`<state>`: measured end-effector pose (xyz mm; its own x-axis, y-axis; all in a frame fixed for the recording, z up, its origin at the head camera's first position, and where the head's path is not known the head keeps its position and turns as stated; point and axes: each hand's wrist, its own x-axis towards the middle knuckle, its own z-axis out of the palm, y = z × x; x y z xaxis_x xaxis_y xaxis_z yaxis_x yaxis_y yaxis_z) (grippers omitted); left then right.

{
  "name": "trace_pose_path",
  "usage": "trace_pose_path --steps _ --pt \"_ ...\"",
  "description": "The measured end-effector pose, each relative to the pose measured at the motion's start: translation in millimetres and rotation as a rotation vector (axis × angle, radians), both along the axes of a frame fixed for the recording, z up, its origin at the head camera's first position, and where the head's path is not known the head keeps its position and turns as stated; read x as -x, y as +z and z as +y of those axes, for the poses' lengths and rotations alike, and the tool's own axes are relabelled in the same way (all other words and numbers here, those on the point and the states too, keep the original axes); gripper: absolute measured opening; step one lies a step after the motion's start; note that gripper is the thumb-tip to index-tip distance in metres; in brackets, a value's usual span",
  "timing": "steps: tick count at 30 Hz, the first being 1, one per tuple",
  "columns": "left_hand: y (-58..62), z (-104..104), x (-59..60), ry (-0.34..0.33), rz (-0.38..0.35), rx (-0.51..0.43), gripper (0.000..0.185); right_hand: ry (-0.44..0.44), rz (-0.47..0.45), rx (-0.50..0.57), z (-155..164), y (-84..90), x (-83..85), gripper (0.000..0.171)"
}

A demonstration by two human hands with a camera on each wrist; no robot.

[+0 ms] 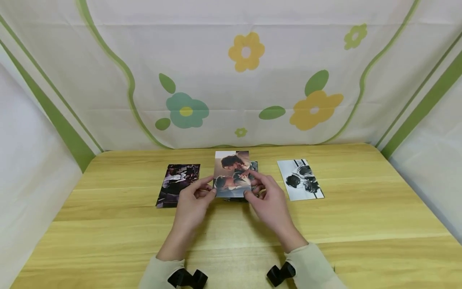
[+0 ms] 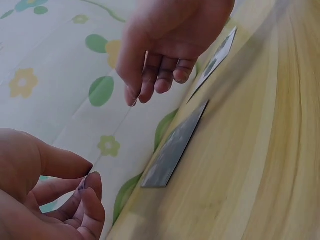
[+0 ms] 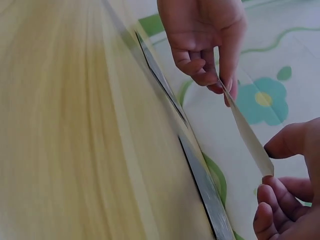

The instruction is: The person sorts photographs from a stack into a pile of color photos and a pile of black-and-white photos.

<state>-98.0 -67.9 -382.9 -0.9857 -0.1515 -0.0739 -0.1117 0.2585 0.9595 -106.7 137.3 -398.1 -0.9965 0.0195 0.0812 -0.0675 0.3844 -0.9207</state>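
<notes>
A colour photo [image 1: 232, 172] is held upright a little above the wooden table [image 1: 231, 228], between both hands. My left hand [image 1: 211, 188] pinches its left edge and my right hand [image 1: 252, 186] pinches its right edge. In the right wrist view the same colour photo [image 3: 247, 132] shows edge-on between the left hand [image 3: 205, 40] and the right hand [image 3: 290, 190]. Behind it another photo [image 1: 254, 165] lies flat, mostly hidden; it also appears as a photo [image 2: 175, 147] in the left wrist view.
A dark photo [image 1: 178, 184] lies flat to the left and a black-and-white photo [image 1: 300, 179] to the right. A flowered cloth backdrop [image 1: 245, 80] closes the table's far edge and white cloth the sides. Black wrist straps [image 1: 187, 277] sit near the front edge.
</notes>
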Motion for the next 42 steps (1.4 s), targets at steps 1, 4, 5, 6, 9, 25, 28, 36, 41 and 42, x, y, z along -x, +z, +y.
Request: trace_pose_path --steps 1,4,5,6,9,25,28,36,41,42 --pt "0.1 -3.5 0.0 0.004 -0.003 0.009 0.040 0.011 -0.003 -0.002 -3.3 -0.5 -0.2 0.064" --pt "2.5 -16.6 0.7 0.019 -0.020 0.027 0.042 0.052 -0.005 -0.007 -15.6 -2.0 0.5 0.066" --pt "3.7 -21.8 1.2 0.023 -0.029 0.036 0.042 0.069 -0.004 -0.012 -20.6 -2.2 0.9 0.066" --pt "4.9 -27.4 1.9 0.026 -0.037 0.052 0.042 0.087 -0.001 -0.019 -25.8 -2.6 1.6 0.066" --pt "7.9 -45.4 4.6 0.024 -0.067 0.097 0.043 0.126 -0.001 -0.033 -42.8 -3.0 3.8 0.066" --pt "12.7 -119.1 2.2 -0.006 -0.201 0.240 0.048 0.237 -0.100 -0.015 -114.6 -5.4 6.9 0.068" --pt "12.9 -124.3 2.3 0.000 -0.211 0.251 0.047 0.239 -0.113 -0.005 -120.8 -5.8 7.5 0.067" --pt "8.4 -132.3 3.4 0.039 -0.241 0.317 0.045 0.252 -0.141 -0.051 -131.5 -7.7 8.9 0.066" --pt "1.3 -130.8 5.3 0.072 -0.245 0.401 0.042 0.242 -0.133 -0.074 -134.3 -10.4 8.1 0.063" --pt "0.1 -130.8 5.6 0.077 -0.244 0.406 0.041 0.241 -0.128 -0.073 -134.4 -10.9 7.8 0.063"
